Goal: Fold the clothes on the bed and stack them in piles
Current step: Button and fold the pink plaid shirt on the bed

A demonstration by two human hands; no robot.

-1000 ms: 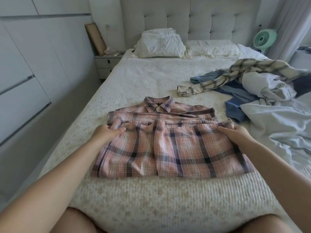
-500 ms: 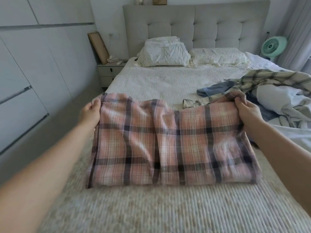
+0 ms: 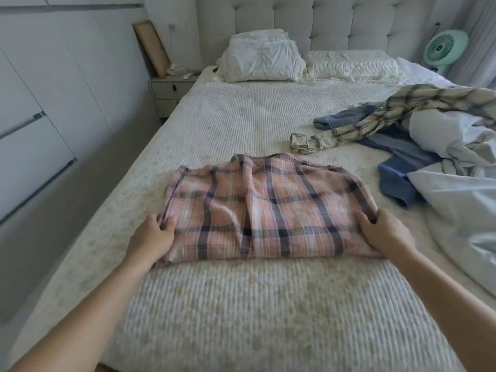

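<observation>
Two bare hands grip a folded pink plaid shirt [image 3: 265, 208] lying flat on the bed [image 3: 241, 304]: the left hand [image 3: 151, 237] pinches its near left corner, the right hand [image 3: 382, 232] its near right corner. Right of the shirt sits a heap of unfolded clothes [image 3: 418, 135], blue, white and cream plaid. Beyond the shirt, two pillows [image 3: 263, 60] rest against a grey tufted headboard [image 3: 335, 22].

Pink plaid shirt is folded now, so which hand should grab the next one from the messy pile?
The right hand, probably. The clothes pile lies on the bed's right side, nearer it. The left hand grips the pink plaid shirt at the far edge.
</observation>
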